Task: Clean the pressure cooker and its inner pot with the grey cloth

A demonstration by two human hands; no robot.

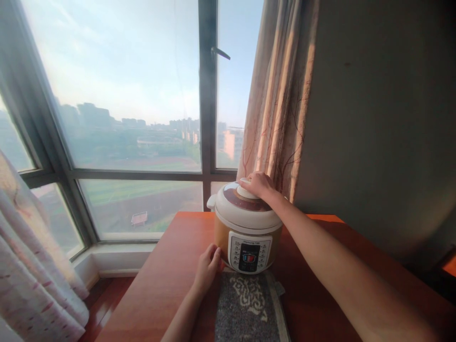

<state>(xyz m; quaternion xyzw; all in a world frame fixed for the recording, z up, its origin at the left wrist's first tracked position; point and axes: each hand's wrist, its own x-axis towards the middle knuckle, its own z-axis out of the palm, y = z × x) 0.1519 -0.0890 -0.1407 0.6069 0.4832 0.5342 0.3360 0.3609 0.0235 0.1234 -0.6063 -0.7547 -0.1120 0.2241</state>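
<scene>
Behind your table (171,266) a big window (135,95) looks out over hazy buildings and green fields, with a curtain (281,104) hanging at its right edge and another curtain (32,266) at your lower left. A grey wall (384,123) fills the right side. On the reddish table stands a cooker (247,228), white on top and tan below, its control panel (249,254) facing you. It sits at the far end of a grey patterned mat (249,304).

Your right hand (258,184) rests on top of the lid (245,204), fingers curled closed around the white knob there. Your left hand (207,266) presses against the cooker's lower left side, fingers together and loosely bent, steadying the body without wrapping around anything.
</scene>
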